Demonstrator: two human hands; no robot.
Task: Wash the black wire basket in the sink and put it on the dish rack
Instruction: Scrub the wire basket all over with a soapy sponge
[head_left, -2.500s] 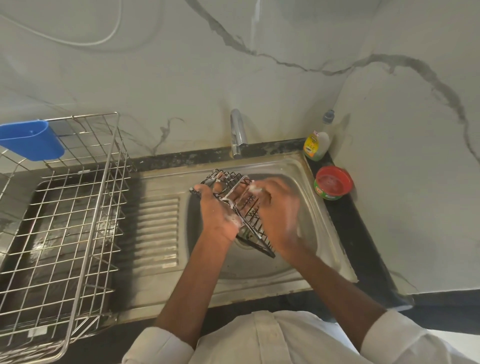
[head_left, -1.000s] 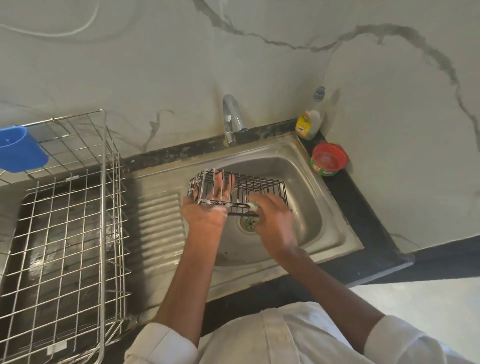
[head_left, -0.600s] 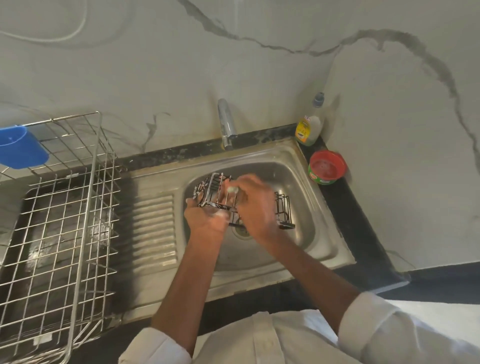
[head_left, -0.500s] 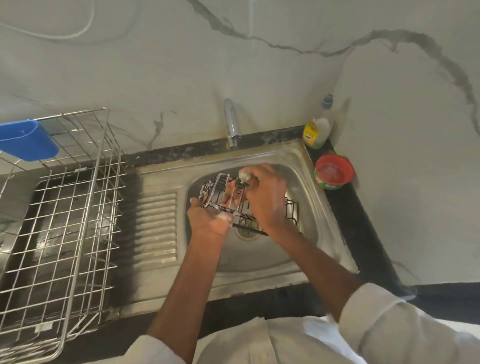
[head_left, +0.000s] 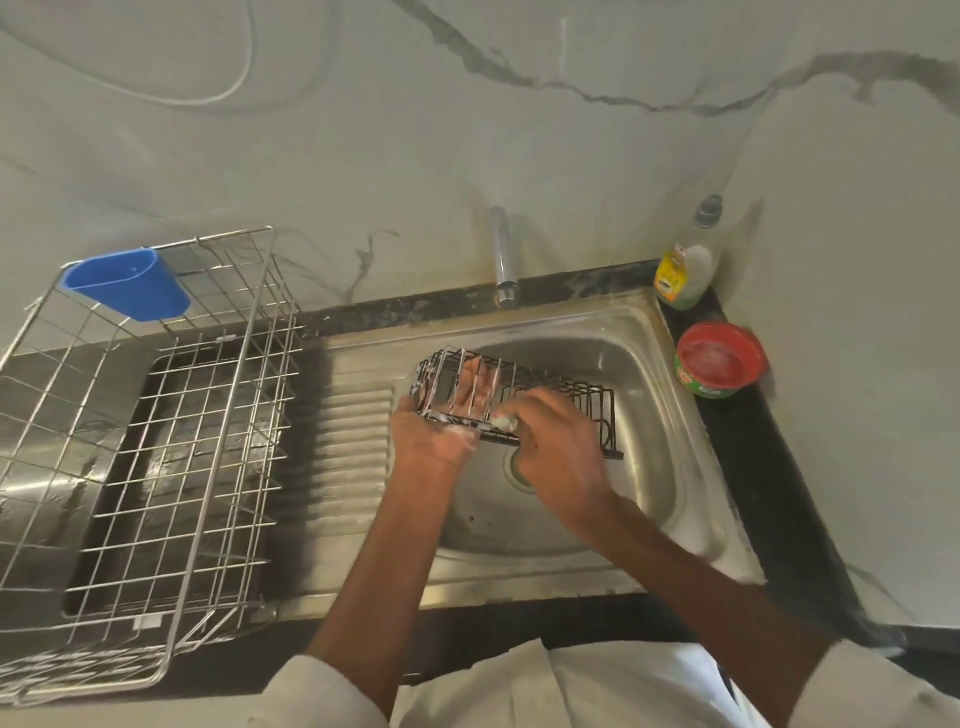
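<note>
Black wire basket (head_left: 558, 402) was held over the sink (head_left: 644, 374) bowl, above the drain, tilted with its open side toward the person. Left hand (head_left: 434, 439) grasped the basket's left end: palm under the near bottom rail, fingers (head_left: 475, 382) showing through the wires inside. Right hand (head_left: 558, 447) was clenched around a small pale scrubber (head_left: 504, 423), partly hidden and blurred, pressed on the near rail just beside the left hand. Foam sat on the left-end wires.

Step judged: scrubbing, soap stage, rinse not yet done. To do it well, run the scrubber along each wire rather than across, turn the basket with the left hand to reach the far right end, which looked foam-free, and keep it low in the bowl so suds don't splash. Wet wire likely slippery, so keep the left grip firm.

Basket extended to the right from the left grip, its right half unsupported. Dish rack (head_left: 156, 457) stood well apart to the left, past the drainboard (head_left: 358, 441). No water visibly ran from the tap (head_left: 501, 260).
</note>
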